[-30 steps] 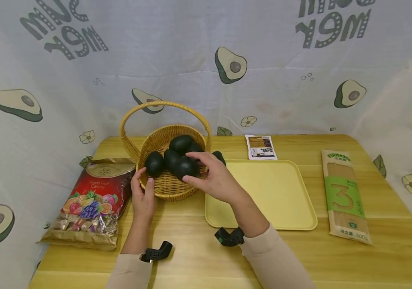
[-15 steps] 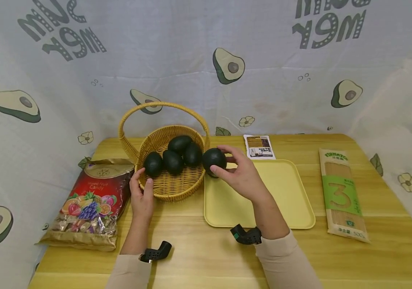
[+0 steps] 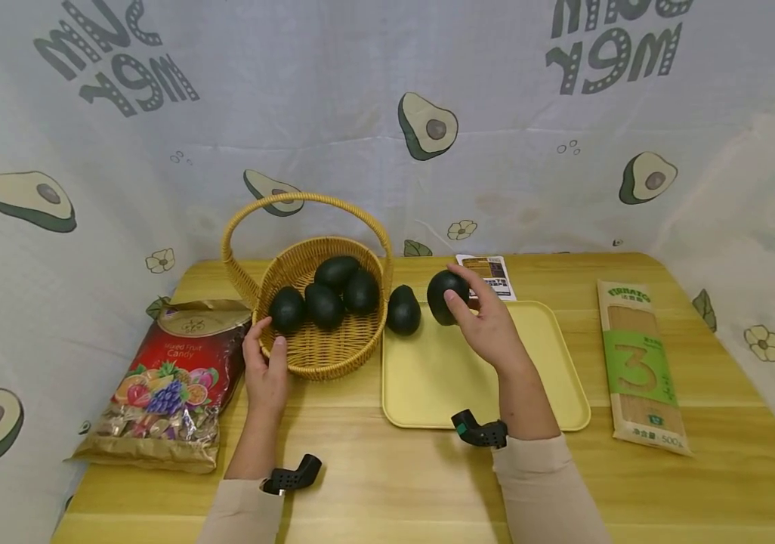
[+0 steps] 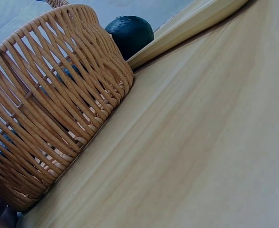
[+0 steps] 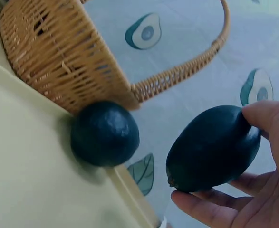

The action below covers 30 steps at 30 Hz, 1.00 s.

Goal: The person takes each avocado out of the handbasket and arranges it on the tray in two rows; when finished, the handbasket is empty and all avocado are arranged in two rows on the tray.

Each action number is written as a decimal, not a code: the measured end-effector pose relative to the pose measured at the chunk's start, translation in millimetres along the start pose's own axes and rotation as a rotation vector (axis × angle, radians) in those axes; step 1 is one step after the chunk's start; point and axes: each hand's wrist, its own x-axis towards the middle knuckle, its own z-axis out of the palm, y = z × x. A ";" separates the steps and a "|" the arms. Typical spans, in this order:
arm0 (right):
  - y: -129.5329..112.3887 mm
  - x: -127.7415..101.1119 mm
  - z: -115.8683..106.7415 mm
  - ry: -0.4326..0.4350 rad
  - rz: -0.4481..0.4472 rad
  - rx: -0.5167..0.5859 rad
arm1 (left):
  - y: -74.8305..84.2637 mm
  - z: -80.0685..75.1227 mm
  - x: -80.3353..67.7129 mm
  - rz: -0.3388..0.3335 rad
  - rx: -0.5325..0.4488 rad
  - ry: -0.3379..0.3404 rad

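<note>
In the head view my right hand point(image 3: 489, 325) holds a dark green avocado point(image 3: 447, 297) above the far left part of a pale yellow tray point(image 3: 483, 378). The right wrist view has the thumb and fingertips on opposite sides of this avocado point(image 5: 213, 149). A second avocado point(image 3: 403, 310) lies at the tray's left end, beside the wicker basket point(image 3: 329, 370). Several more avocados point(image 3: 325, 305) lie inside the basket. My left hand point(image 3: 267, 381) grips the basket's front left rim, thumb and fingers at its edge. Only a sliver of that hand shows in the left wrist view.
A red bag of mixed fruit candy point(image 3: 170, 378) lies left of the basket. To the tray's right is a noodle pack point(image 3: 642, 366) with a green band. Behind the tray lies a small white packet point(image 3: 496, 273), partly hidden by my right hand. The basket's tall handle point(image 3: 306, 198) arches over it.
My right hand has lifted an avocado out of the basket and carried it right, over the tray. The avocado at the tray's left end is now uncovered. My left hand stays at the basket.
</note>
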 end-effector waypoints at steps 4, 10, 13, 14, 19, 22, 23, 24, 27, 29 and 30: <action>12.1 1.7 -7.3 0.012 0.084 -0.008 | 0.0 0.2 -0.5 -0.007 0.006 0.002; 23.5 2.0 -12.4 0.024 0.185 0.019 | -0.4 0.3 -1.0 -0.006 0.005 0.004; 27.4 2.6 -13.6 0.021 0.205 -0.004 | -0.7 0.5 -0.6 0.002 0.004 0.007; 28.6 2.7 -14.0 0.018 0.212 -0.025 | -0.5 0.6 -0.6 0.004 0.003 0.008; 34.6 4.3 -14.8 -0.016 0.238 -0.149 | -0.3 0.9 -0.2 0.007 -0.001 0.008; 37.4 5.7 -14.0 -0.024 0.239 -0.190 | -0.3 1.0 0.2 0.007 -0.008 0.008; 38.0 6.2 -13.7 -0.020 0.237 -0.203 | -0.1 1.0 0.3 0.007 -0.009 0.007; 38.5 6.5 -13.2 -0.015 0.236 -0.210 | 0.3 1.0 0.2 0.007 -0.009 0.006; 40.0 8.0 -10.9 -0.003 0.231 -0.227 | 0.6 1.0 -0.3 0.007 -0.009 0.003; 42.6 9.5 -8.7 0.005 0.225 -0.250 | 0.5 1.2 -0.5 0.008 -0.010 0.004; 43.8 10.0 -7.5 0.009 0.224 -0.259 | 0.3 1.2 -0.7 0.010 -0.012 0.004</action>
